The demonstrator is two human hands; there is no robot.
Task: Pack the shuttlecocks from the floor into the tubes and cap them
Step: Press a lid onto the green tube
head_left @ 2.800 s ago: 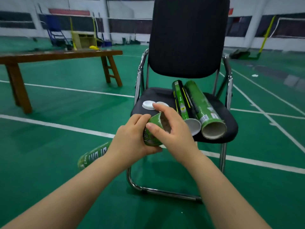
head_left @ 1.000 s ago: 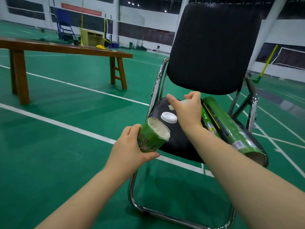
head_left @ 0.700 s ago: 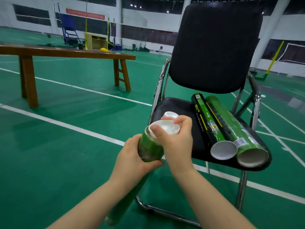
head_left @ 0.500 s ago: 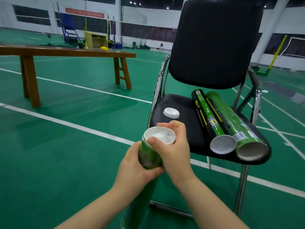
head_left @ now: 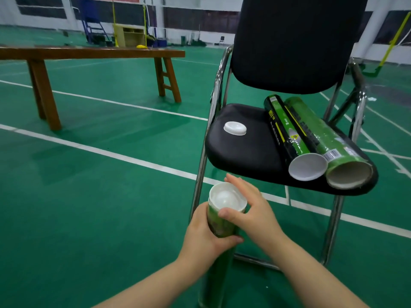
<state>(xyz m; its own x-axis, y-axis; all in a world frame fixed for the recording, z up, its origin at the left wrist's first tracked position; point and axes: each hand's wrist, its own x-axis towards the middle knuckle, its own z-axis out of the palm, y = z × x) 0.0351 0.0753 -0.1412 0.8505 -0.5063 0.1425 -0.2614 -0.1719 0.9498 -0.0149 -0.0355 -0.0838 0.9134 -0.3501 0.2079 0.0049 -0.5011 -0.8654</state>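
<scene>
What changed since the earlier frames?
The right hand took a white cap off the chair seat and set it on the held tube, pinching its rim. Unchanged: left hand grips that tube; spare cap, dark tube and green tube on the seat.

A black chair (head_left: 295, 41) with a chrome frame stands on the green floor (head_left: 89, 218), which is crossed by white lines (head_left: 133, 160). A wooden bench (head_left: 89, 53) stands behind to the left. Far off are a blue stand (head_left: 93, 30) and a yellow cabinet (head_left: 131, 36).
</scene>
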